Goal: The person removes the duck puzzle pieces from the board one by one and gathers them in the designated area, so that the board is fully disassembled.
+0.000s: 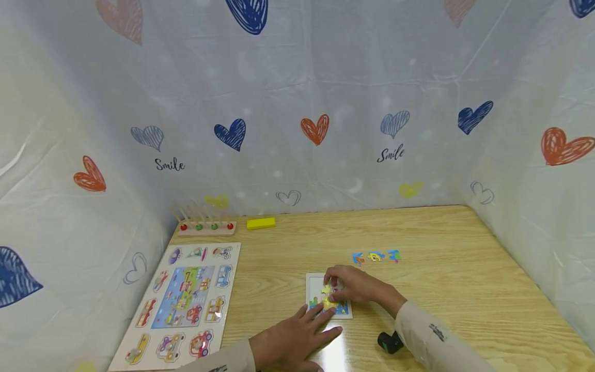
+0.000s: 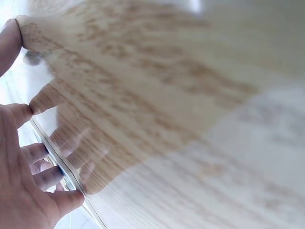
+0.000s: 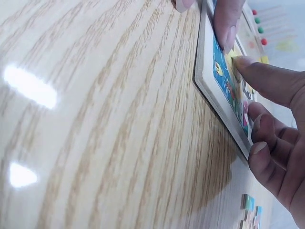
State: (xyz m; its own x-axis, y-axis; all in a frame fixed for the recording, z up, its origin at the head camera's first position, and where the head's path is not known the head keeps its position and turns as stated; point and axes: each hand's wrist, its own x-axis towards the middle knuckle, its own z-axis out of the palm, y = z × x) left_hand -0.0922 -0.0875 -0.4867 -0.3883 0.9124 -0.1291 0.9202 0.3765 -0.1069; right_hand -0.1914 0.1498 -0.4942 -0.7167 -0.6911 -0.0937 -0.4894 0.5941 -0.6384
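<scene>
1. Puzzle [image 1: 314, 280] lies flat on the tabletop [image 1: 446, 258], front and centre, both hands on it. Frame is white; lower part holds coloured pieces, upper left shows bare white.
2. Right hand [image 1: 355, 284] is at the puzzle's right side, grasping a yellow piece [image 1: 326, 290] between thumb and index; other fingers curled. Fingers cover much of it, so hard to say whether the piece sits fully in place.
3. Left hand [image 1: 297, 333] is released, fingers spread, fingertips touching the puzzle's near edge.
4. Three loose pieces [image 1: 375, 256] lie in a row beyond the puzzle, to its right, near one another.
5. Big board [image 1: 234, 258] with vehicle pictures lies flat on the left, well apart from the puzzle.
6. Peg rack [image 1: 209, 232] with red and green beads stands behind the board; yellow block [image 1: 261, 223] just right of it.
7. Black object [image 1: 389, 342] is beside the right sleeve [image 1: 437, 336].
8. Curtain [image 1: 279, 67] with hearts and "Smile" hangs behind.
</scene>
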